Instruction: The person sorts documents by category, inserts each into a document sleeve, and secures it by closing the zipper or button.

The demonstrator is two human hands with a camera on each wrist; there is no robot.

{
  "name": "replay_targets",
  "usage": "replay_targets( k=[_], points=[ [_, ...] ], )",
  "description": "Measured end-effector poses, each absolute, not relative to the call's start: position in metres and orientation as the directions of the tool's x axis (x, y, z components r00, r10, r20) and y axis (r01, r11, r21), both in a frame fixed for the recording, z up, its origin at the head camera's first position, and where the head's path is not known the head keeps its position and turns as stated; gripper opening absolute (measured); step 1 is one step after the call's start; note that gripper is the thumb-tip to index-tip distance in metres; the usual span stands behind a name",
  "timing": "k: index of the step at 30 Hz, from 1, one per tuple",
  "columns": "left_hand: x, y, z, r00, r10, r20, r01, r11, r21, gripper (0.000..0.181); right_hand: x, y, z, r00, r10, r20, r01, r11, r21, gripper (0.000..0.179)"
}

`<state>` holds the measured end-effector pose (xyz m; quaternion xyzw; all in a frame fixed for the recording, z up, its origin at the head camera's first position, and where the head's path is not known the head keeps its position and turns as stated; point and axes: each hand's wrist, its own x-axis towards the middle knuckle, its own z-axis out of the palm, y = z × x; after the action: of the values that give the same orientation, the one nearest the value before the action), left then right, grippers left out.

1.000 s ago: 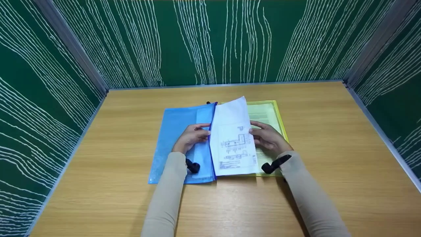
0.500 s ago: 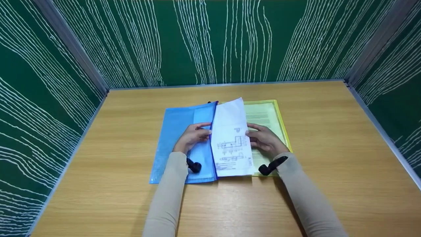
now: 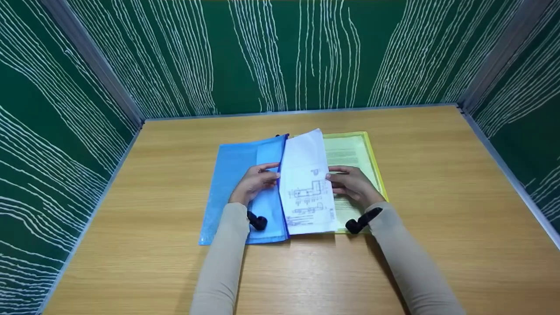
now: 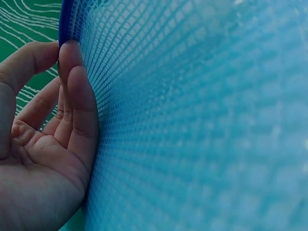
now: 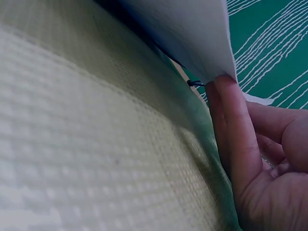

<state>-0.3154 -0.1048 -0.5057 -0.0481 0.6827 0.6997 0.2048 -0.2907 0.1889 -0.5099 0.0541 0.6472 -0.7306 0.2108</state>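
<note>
A translucent blue mesh folder [image 3: 236, 175] lies left of centre, its dark blue edge raised toward the middle. My left hand [image 3: 253, 183] pinches that edge between thumb and fingers; the left wrist view shows the fingertips on the blue rim [image 4: 66, 21]. White paper [image 3: 306, 153] printed with line drawings sticks out of the folder's right side. The paper's right edge is pinched by my right hand [image 3: 352, 183], and in the right wrist view the fingers [image 5: 240, 130] meet the sheet's corner. Underneath lies a yellow-edged mesh folder [image 3: 367, 151] with a printed page inside, partly covered by the paper.
The wooden table [image 3: 175, 175] extends around the folders. Green panels [image 3: 288, 57] with white wavy lines stand at the back and both sides, joined by grey corner posts. A small dark zipper pull [image 5: 195, 83] shows beside the right hand.
Over the last second my right hand has moved slightly left, and the white paper has shifted deeper into the blue folder. My left hand keeps its place on the folder's edge.
</note>
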Motion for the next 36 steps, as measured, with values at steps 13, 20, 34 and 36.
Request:
replay_targets(
  k=[13, 20, 34, 36],
  points=[
    [-0.314, -0.103, -0.505, -0.912, 0.234, -0.337, -0.342, 0.021, 0.939, 0.047, -0.292, 0.179, -0.509, -0.912, -0.199, -0.359, 0.377, -0.061, -0.924, 0.049],
    [-0.314, -0.102, -0.503, -0.911, 0.242, -0.333, -0.341, 0.013, 0.94, 0.047, -0.29, 0.172, -0.509, -0.912, -0.203, -0.355, 0.371, -0.04, -0.928, 0.047],
    [-0.314, -0.099, -0.502, -0.909, 0.263, -0.324, -0.335, 0.002, 0.942, 0.049, -0.29, 0.16, -0.51, -0.918, -0.209, -0.338, 0.357, -0.057, -0.932, 0.044],
    [-0.314, -0.099, -0.502, -0.909, 0.261, -0.324, -0.335, 0.003, 0.942, 0.049, -0.29, 0.158, -0.51, -0.916, -0.212, -0.339, 0.358, -0.056, -0.932, 0.045]
  ],
)
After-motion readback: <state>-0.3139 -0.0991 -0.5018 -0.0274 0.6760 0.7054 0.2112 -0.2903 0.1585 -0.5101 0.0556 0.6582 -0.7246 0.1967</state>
